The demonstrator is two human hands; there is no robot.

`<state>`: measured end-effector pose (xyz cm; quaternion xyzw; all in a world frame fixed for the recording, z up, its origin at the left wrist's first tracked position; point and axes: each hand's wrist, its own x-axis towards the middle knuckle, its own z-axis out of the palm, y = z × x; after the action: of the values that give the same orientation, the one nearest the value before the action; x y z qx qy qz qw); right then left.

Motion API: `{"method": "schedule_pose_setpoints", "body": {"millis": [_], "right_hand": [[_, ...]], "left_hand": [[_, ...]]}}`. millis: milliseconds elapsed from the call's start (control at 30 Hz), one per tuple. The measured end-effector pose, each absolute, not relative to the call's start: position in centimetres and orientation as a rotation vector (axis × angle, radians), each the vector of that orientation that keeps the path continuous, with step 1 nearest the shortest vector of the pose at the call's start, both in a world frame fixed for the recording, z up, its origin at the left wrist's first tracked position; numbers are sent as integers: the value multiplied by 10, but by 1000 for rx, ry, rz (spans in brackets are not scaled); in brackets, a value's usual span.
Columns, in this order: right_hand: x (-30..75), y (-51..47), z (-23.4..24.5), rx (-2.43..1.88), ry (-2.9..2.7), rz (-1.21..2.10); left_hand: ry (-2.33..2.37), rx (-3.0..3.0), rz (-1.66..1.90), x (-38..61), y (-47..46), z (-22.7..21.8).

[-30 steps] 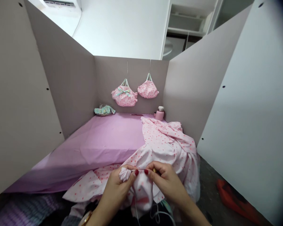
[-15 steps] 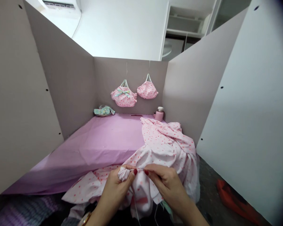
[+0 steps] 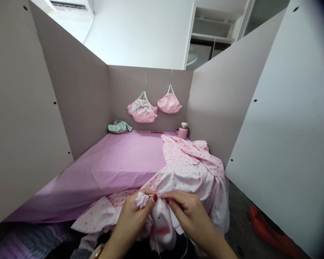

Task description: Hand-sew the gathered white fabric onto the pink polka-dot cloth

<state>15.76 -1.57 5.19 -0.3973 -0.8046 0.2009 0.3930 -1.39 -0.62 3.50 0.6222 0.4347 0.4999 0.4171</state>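
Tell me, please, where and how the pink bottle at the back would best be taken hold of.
The pink bottle is probably best gripped round its body, below the white lid, from the front and above: it stands upright, with a panel on its right and spotted cloth lying in front.

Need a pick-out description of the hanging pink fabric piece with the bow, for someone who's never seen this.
Find the grey back panel beyond the purple cloth. A pair hangs in front of it; the one on the picture's left is the gathered, dotted pink fabric piece. A green bow on its front sets it apart; the smaller pink piece beside it shows none.
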Motion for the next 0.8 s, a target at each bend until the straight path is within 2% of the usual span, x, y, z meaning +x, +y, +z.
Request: {"method": "schedule_pose_setpoints", "body": {"millis": [800], "right_hand": [[160,-14,50,-1090,-2017,539]], "left_hand": [[1085,1594,1237,-15,-6,33]]}}
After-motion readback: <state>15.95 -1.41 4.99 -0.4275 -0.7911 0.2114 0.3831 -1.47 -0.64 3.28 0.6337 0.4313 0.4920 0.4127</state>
